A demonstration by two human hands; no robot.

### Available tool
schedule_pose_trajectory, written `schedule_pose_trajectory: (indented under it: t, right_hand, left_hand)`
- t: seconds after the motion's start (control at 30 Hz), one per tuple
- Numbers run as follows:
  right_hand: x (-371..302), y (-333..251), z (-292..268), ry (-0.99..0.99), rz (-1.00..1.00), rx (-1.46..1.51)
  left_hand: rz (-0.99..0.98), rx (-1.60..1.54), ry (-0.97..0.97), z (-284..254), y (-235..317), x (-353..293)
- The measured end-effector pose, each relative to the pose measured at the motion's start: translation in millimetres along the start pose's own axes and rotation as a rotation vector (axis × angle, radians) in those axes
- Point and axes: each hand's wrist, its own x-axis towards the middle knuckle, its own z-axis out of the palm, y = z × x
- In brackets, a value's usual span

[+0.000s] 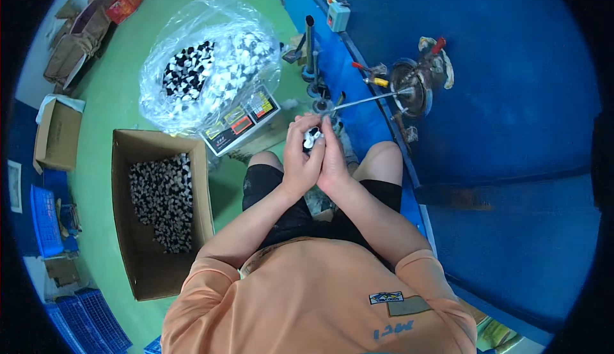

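Note:
In front of my lap my two hands are cupped together, fingers curled. My left hand (pixel 300 165) and my right hand (pixel 331 162) close around a few small black-and-white pieces (pixel 312 139), which show between the thumbs. Their exact kind is too small to tell. Similar pieces fill part of a large transparent plastic bag (pixel 246 56) ahead on the left, which rests on a weighing scale (pixel 225 138). More of them lie in an open cardboard box (pixel 121 226) to my left. Just beyond my fingertips is the end of a metal rod (pixel 364 101).
A blue machine panel (pixel 511 124) stands along my right, with a round metal fitting (pixel 412 88) and red-handled levers. A control box (pixel 338 17) is mounted at its edge. Beyond the green floor at far left are a cardboard carton (pixel 59 135) and blue baskets (pixel 45 220).

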Motion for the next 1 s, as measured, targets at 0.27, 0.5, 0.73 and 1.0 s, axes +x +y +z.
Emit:
schedule_pose_trajectory:
  t: [0.27,0.5,0.73,1.0]
  right_hand:
    - [-13.0,-10.1,3.2,0.051,0.018,0.060]
    - [-5.6,-1.2,0.9,0.128,-0.179,-0.150]
    - [3.4,-20.7,-21.3,0.077,-0.030,-0.089]
    - [0.0,-20.6,-10.2,0.000,-0.146,-0.027]
  left_hand:
    - [0.158,0.291,-0.010,2.0,-9.1,-0.5]
    - [0.318,0.670,-0.041,-0.8,-17.5,9.7]
    - [-0.506,-0.501,0.013,8.4,-14.9,12.5]
    - [-0.607,-0.749,0.237,25.0,-14.7,16.8]
